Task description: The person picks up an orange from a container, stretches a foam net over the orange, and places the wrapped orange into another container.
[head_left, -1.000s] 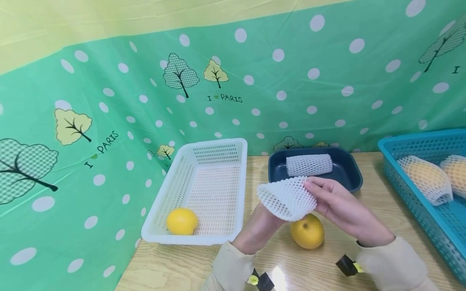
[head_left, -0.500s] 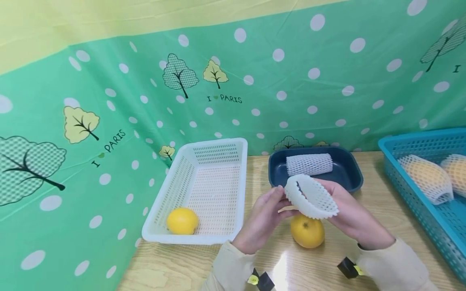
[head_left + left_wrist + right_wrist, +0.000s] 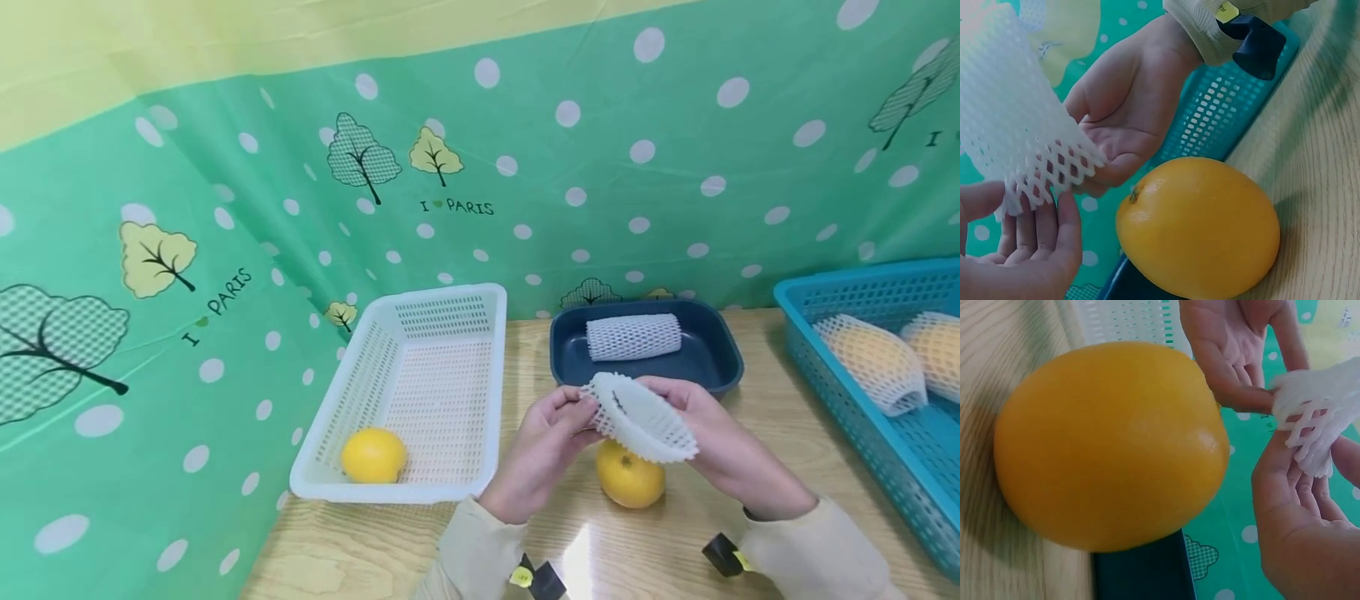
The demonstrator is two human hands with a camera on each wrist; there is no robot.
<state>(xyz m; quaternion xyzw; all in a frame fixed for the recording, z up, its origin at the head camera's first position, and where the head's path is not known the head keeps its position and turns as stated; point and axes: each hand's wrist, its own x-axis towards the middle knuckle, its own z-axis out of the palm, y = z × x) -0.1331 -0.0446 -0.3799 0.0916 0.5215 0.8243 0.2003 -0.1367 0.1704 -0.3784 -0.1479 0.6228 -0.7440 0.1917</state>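
Observation:
Both hands hold a white foam net sleeve (image 3: 640, 419) by its ends, just above a yellow-orange fruit (image 3: 630, 477) lying on the wooden table. My left hand (image 3: 576, 412) pinches the sleeve's left edge. My right hand (image 3: 675, 397) grips its right side, fingers over the top. The sleeve's mouth is spread open. In the left wrist view the net (image 3: 1016, 125) sits between both hands, with the fruit (image 3: 1197, 226) below. In the right wrist view the fruit (image 3: 1110, 444) fills the frame and the net (image 3: 1316, 419) is at the right.
A white basket (image 3: 450, 304) at the left holds one yellow fruit (image 3: 372, 456). Behind the hands a dark blue tray (image 3: 720, 358) holds another rolled foam net (image 3: 633, 336). A blue basket (image 3: 847, 287) at the right holds net-wrapped fruits (image 3: 870, 360). A green dotted curtain encloses the back and left.
The net was a flat piece raised in my right hand. My left hand has taken its other edge, its mouth is spread open, and it sits slightly lower over the fruit.

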